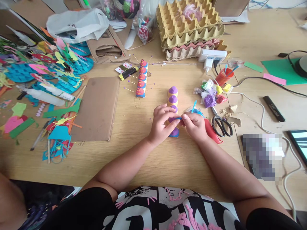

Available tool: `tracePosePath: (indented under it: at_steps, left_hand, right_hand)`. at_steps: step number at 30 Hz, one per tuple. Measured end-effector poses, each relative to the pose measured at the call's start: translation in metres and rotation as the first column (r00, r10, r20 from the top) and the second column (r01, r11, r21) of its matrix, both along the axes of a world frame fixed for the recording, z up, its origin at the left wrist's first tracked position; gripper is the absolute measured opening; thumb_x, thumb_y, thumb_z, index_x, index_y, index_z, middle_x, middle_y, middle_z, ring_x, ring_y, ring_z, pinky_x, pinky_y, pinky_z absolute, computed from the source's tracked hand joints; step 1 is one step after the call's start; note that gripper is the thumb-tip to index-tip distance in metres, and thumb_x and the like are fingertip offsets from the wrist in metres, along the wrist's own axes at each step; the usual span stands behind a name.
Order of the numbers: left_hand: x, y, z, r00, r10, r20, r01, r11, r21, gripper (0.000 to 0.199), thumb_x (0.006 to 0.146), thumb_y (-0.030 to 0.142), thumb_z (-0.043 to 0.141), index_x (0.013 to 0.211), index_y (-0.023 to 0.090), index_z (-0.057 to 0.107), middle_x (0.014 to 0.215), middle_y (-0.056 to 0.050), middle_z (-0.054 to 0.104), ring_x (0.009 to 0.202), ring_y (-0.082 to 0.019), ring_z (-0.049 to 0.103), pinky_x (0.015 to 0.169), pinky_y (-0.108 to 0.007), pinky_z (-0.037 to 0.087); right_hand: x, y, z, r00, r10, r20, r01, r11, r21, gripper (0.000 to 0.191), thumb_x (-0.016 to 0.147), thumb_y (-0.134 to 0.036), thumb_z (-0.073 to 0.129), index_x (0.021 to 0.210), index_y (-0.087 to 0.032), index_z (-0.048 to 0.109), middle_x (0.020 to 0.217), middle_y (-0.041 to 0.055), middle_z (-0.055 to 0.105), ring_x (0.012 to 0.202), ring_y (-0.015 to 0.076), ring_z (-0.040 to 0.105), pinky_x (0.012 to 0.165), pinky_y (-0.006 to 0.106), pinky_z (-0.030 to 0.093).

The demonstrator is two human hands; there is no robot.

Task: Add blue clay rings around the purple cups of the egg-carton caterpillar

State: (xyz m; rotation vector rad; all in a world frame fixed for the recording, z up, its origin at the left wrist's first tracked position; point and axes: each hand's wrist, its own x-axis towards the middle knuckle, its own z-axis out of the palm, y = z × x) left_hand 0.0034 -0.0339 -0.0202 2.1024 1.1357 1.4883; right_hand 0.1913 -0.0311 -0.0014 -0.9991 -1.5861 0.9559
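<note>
My left hand (164, 123) and my right hand (193, 125) meet over the table, thumbs and fingertips pinching a thin blue strip of what looks like modelling clay (178, 118). Right beneath them lies a yellow egg-carton row with purple-coated bumps (173, 99); its nearest bump has blue along the bottom edge. My hands partly cover the row's middle. Beyond my right hand, a blue plastic tool (194, 106) sticks up beside a blue packet. Farther left stands a red and blue egg-carton caterpillar (141, 79) with faces and pin-like sticks out of its sides.
Scissors (222, 125) and a red packet (212, 131) lie by my right wrist. Behind are clay bags (210, 98), an orange cup (224, 76) and stacked egg trays (189, 30). Cardboard (96, 108) and paper scraps (59, 132) cover the left. A white cable (262, 118) crosses the right.
</note>
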Motion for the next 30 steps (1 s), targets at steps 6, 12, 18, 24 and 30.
tracePosePath:
  at_steps: [6,12,18,24,30]
  left_hand:
    - [-0.001,0.004,-0.007,0.995,0.048,0.082,-0.046,0.999,-0.018,0.021,0.109,0.047,0.071,0.105,0.028,0.080,0.118,-0.004,0.080,0.131,-0.023,0.068,0.128,-0.049,0.050]
    - [-0.001,0.005,-0.010,0.994,0.020,0.105,-0.012,0.997,-0.078,0.025,0.107,0.051,0.073,0.100,0.028,0.080,0.117,-0.006,0.080,0.132,-0.025,0.067,0.129,-0.050,0.049]
    - [-0.001,0.005,-0.012,0.989,0.001,0.149,0.028,0.981,-0.190,0.036,0.107,0.059,0.069,0.094,0.028,0.082,0.120,-0.008,0.080,0.138,-0.027,0.065,0.130,-0.052,0.048]
    - [-0.001,0.004,-0.008,0.970,0.044,0.238,0.012,0.973,-0.230,0.046,0.112,0.061,0.057,0.092,0.027,0.081,0.117,-0.007,0.081,0.130,-0.025,0.069,0.132,-0.052,0.046]
    - [-0.001,0.003,-0.004,0.985,-0.006,0.171,0.022,0.995,-0.095,0.027,0.109,0.053,0.068,0.110,0.029,0.079,0.123,-0.007,0.079,0.132,-0.024,0.068,0.133,-0.051,0.046]
  right_hand:
    - [0.005,0.003,-0.004,0.999,-0.032,0.024,0.029,0.996,0.088,0.065,0.099,-0.083,0.064,0.104,-0.023,0.088,0.081,0.0058,0.081,0.070,0.0196,0.070,0.071,0.036,0.058]
    - [0.005,0.006,-0.006,0.997,0.012,0.080,-0.024,0.987,0.160,0.045,0.095,-0.064,0.084,0.123,-0.028,0.088,0.103,0.0081,0.089,0.089,0.0231,0.080,0.082,0.038,0.065]
    - [0.003,0.004,-0.008,0.999,0.052,0.003,-0.052,0.989,0.141,0.026,0.098,-0.052,0.085,0.114,-0.033,0.093,0.105,0.0061,0.092,0.088,0.0225,0.085,0.082,0.036,0.067]
    - [0.003,0.002,-0.008,1.000,0.016,-0.025,-0.015,0.998,0.060,0.027,0.098,-0.055,0.085,0.110,-0.031,0.094,0.101,0.0055,0.093,0.085,0.0216,0.085,0.081,0.035,0.067]
    - [0.002,0.001,-0.003,0.999,-0.035,-0.005,0.035,0.999,0.019,0.048,0.099,-0.067,0.077,0.082,-0.024,0.088,0.073,0.0049,0.083,0.066,0.0182,0.075,0.066,0.033,0.059]
